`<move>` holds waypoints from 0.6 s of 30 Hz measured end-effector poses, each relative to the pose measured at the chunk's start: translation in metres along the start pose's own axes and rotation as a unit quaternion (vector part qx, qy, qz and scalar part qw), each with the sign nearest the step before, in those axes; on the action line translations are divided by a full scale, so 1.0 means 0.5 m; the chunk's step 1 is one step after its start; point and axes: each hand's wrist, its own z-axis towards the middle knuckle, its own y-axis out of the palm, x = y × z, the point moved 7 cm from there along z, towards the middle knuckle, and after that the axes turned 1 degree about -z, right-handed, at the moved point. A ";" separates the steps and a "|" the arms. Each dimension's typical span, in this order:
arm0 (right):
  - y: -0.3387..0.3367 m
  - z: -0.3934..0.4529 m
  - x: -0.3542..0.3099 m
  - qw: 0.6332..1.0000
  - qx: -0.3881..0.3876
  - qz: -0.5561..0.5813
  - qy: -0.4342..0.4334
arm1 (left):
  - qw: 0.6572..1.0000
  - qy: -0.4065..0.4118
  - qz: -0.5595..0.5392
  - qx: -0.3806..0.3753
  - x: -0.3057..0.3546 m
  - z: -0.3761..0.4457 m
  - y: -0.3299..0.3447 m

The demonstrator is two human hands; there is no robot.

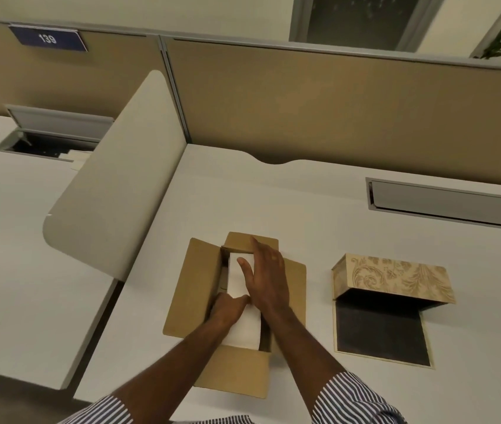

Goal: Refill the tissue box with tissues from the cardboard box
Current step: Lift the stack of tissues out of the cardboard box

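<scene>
Head camera looked down on a white desk (319,191) backed by a tan partition wall (335,102), with a curved beige divider panel (120,179) standing at its left edge. A closed grey cable hatch (445,203) sat flush in the desk at the far right. Near the middle of the desk lay an open cardboard box (188,286), its brown flaps folded outward on all sides. Well apart to its right stood the patterned tissue box (396,275), gold and cream, tipped up off its dark base panel (380,332), which lay flat on the desk. Inside the cardboard box lay a white stack of tissues (238,276). Both arms reached into it from striped sleeves (353,399). The right hand (266,272) lay flat on top of the stack, fingers spread. The left hand (228,309) gripped the stack's left side, its thumb on top, close beside the right hand.
</scene>
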 end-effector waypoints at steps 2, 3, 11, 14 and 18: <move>0.001 0.000 0.001 1.000 -0.002 0.001 0.001 | 0.998 -0.017 -0.056 -0.016 -0.010 0.004 0.002; 0.001 -0.001 0.002 1.000 -0.001 0.004 0.002 | 0.996 -0.025 -0.079 -0.029 -0.013 0.004 0.003; -0.014 0.003 0.002 0.992 -0.002 0.121 0.039 | 0.991 0.013 -0.111 -0.080 -0.009 -0.007 0.009; -0.031 0.013 0.006 0.960 -0.026 0.269 0.075 | 0.986 0.055 -0.130 -0.084 0.000 -0.022 0.015; -0.071 0.035 0.033 0.885 -0.065 0.438 0.148 | 0.985 0.116 -0.113 -0.055 0.017 -0.054 0.005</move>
